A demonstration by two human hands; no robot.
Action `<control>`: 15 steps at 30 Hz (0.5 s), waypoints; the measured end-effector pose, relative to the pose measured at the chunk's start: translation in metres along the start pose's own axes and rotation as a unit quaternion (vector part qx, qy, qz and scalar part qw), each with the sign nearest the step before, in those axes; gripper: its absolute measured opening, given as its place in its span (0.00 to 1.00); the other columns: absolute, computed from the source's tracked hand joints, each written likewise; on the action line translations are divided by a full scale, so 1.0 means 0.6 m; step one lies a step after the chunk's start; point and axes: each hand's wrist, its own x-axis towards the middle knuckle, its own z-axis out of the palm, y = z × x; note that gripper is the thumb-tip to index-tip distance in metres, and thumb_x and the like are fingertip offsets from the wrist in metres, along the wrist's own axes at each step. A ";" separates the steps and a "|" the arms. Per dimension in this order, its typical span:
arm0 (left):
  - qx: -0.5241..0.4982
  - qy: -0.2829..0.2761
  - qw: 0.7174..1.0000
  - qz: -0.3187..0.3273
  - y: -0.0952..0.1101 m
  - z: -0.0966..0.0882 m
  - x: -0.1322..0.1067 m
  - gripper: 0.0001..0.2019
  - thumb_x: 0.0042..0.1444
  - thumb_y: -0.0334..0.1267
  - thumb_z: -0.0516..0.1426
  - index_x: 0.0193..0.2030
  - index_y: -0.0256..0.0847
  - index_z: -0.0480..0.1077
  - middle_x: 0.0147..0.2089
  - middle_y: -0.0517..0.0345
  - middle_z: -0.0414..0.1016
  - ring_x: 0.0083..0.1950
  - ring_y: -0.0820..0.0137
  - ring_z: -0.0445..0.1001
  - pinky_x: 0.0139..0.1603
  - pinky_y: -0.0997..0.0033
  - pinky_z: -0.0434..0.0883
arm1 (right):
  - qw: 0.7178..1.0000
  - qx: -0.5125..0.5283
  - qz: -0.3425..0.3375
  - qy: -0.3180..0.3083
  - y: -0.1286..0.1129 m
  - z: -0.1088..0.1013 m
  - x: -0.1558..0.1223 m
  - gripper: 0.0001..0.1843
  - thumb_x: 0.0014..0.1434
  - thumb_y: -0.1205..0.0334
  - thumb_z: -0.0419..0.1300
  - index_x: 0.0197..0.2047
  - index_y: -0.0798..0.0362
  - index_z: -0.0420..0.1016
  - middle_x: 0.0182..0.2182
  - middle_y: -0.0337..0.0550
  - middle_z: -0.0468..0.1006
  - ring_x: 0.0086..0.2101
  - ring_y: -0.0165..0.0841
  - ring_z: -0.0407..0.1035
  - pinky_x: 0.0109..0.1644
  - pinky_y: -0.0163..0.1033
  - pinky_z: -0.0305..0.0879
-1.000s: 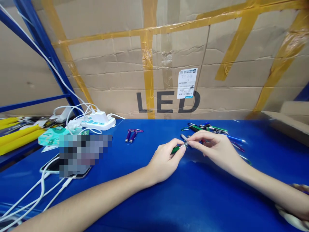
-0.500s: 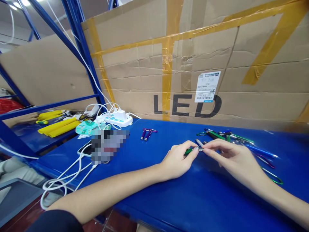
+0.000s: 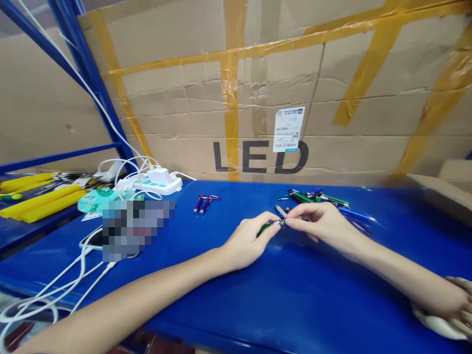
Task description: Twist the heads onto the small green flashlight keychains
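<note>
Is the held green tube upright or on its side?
On its side: the green tube lies aslant in the left hand, metal end toward the right hand. Whether that end is open, cannot tell.

glossy blue surface (image 3: 295, 295) up against matt, creased cardboard (image 3: 177, 113)!
light slides right off that smooth finish, slick plastic tape (image 3: 230, 93) gleams across the cardboard, there's a smooth paper label (image 3: 288, 129), then white plastic on the power strip (image 3: 167, 187), polished metallic purple tubes (image 3: 202, 204), and here, a silvery, metal-looking end (image 3: 278, 222) on the glossy green piece (image 3: 263, 229)!
</note>
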 end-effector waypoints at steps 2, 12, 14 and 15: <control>-0.006 -0.010 1.000 0.004 0.000 0.000 0.001 0.08 0.62 0.36 0.47 0.41 0.37 0.66 0.26 0.65 0.63 0.27 0.75 0.62 0.31 0.77 0.59 | 1.000 0.019 0.002 -0.014 0.002 -0.003 0.001 0.15 0.44 0.50 0.67 0.28 0.55 0.77 0.18 0.35 0.70 0.14 0.20 0.53 0.16 0.28 0.48; -0.025 -0.028 0.999 0.008 0.004 0.000 0.001 0.09 0.62 0.36 0.48 0.41 0.36 0.66 0.25 0.64 0.62 0.28 0.75 0.63 0.32 0.77 0.60 | 0.998 -0.047 -0.045 -0.023 -0.011 -0.017 0.001 0.12 0.46 0.53 0.66 0.26 0.55 0.77 0.20 0.37 0.72 0.14 0.21 0.54 0.13 0.27 0.50; -0.025 -0.028 0.999 0.011 0.004 0.000 0.001 0.09 0.62 0.37 0.48 0.41 0.37 0.66 0.25 0.64 0.63 0.27 0.75 0.64 0.32 0.77 0.60 | 0.996 -0.062 -0.060 -0.010 -0.014 -0.018 0.000 0.13 0.47 0.53 0.66 0.25 0.55 0.76 0.19 0.37 0.71 0.13 0.21 0.55 0.12 0.28 0.50; -0.025 -0.027 0.999 0.012 0.004 -0.001 0.001 0.09 0.62 0.37 0.48 0.42 0.37 0.66 0.25 0.64 0.63 0.28 0.75 0.64 0.32 0.77 0.60 | 0.995 -0.070 -0.066 -0.008 -0.014 -0.018 0.000 0.13 0.47 0.53 0.65 0.25 0.55 0.76 0.20 0.38 0.72 0.14 0.21 0.55 0.12 0.28 0.50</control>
